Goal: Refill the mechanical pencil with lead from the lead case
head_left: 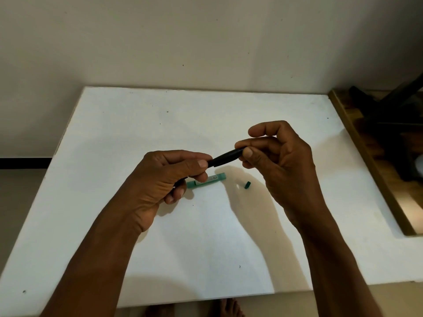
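I hold a black mechanical pencil (225,157) above the white table (137,124), tilted up to the right. My left hand (167,179) grips its lower part, most of which is hidden in the fist. The thumb and fingers of my right hand (277,161) pinch its upper end. Under the pencil a green lead case (206,181) lies flat on the table, partly covered by my left fingers. Its small green cap (247,185) lies apart to the right of the case, near my right palm.
A wall rises right behind the table. At the right stands a wooden surface (366,161) with a dark stand (393,115) on it. Bare feet (229,307) show below the front edge of the table.
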